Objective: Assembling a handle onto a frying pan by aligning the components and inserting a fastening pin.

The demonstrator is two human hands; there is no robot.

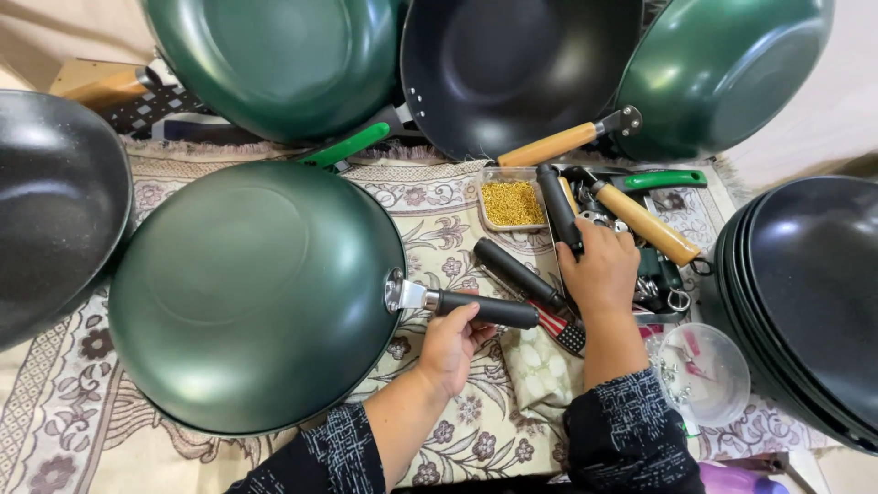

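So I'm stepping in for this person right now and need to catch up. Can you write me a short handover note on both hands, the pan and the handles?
Left hand: grips the black handle already on the upturned green pan.
Right hand: reaching into the pile of loose handles, touching a black one.
Nearby: tray of small gold parts, clear bowl of hardware, a stack of black pans at right, more pans along the top.
Done: handle sits in the pan's metal bracket.
Left: whether it is fastened cannot be seen; check it.
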